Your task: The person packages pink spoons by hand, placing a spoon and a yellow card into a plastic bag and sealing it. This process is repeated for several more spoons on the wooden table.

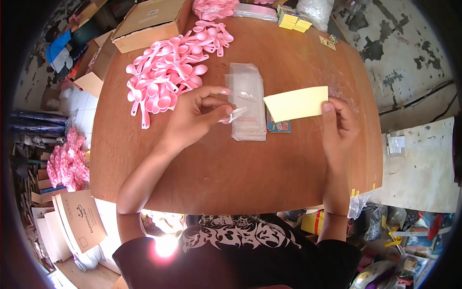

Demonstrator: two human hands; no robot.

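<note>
My left hand (199,111) pinches a clear plastic bag (244,90) by its near side, above a stack of similar clear bags (250,132) on the table. Between the thumb and fingers of my right hand (341,120) is a pale yellow card (298,102), held tilted by its right end. Part of a blue printed card (281,126) shows beneath it; the rest is hidden. Left of the bags lies a heap of pink plastic spoons (163,74), apart from my left hand.
The wooden table (231,178) has a cardboard box (149,24) at its back left. Along the back edge are more pink items (214,8), small yellow boxes (293,19) and a bundle of clear plastic (315,12). Cartons (82,219) stand on the floor at left.
</note>
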